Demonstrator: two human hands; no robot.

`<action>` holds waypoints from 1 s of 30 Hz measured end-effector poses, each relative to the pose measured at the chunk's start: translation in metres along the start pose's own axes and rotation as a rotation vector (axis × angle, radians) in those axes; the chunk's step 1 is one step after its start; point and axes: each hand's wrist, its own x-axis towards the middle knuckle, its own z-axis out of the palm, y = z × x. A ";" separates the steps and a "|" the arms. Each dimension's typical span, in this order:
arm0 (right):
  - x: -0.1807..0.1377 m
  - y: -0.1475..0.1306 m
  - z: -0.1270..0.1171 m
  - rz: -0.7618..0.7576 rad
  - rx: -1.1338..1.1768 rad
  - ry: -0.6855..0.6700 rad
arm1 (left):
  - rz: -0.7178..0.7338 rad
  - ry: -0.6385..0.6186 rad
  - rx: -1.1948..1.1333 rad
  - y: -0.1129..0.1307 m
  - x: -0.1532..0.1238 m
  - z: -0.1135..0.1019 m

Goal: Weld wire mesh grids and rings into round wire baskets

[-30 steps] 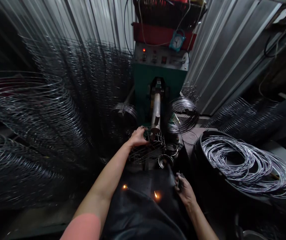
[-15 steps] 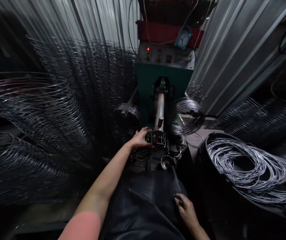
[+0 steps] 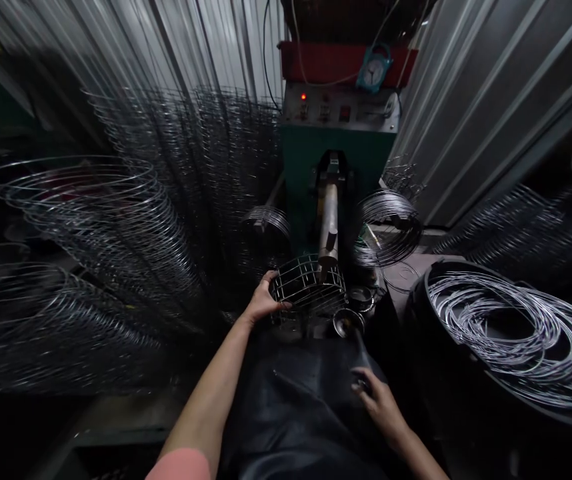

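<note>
A round wire basket (image 3: 299,272) sits under the grey metal arm of the green machine. Its left rim is pinched by my left hand (image 3: 266,300), thumb on the near side and fingers on the far side. Low over the dark apron (image 3: 311,400) on my lap is my right hand (image 3: 379,400), its fingers curled together. Whatever it may hold is too small and dark to make out. Just ahead of that hand stands a small metal bowl (image 3: 349,323). The basket's lower part is lost in shadow.
The green machine (image 3: 356,150) carries a red light and a small blue clock (image 3: 373,69). Wire coils (image 3: 387,223) hang at its right. Stacks of wire hoops (image 3: 111,213) crowd the left. At right a black tub (image 3: 429,313) holds loose wire rings (image 3: 496,293).
My left hand has shifted left along the basket, which now shows more fully and sits further left under the arm. My right hand has risen slightly. The view has swung a little left.
</note>
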 end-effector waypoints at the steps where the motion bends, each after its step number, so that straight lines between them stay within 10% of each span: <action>1: 0.008 -0.022 -0.004 -0.033 0.024 -0.055 | 0.033 0.008 0.035 0.004 -0.007 -0.003; 9: 0.090 -0.142 0.000 -0.123 -0.008 -0.485 | 0.189 -0.059 0.410 0.053 -0.060 -0.020; 15: 0.106 -0.135 0.019 -0.155 -0.646 -0.301 | 0.281 -0.156 0.538 0.089 -0.063 -0.007; 30: 0.106 -0.119 -0.005 -0.255 -0.694 -0.346 | 0.249 -0.189 0.455 0.092 -0.039 0.010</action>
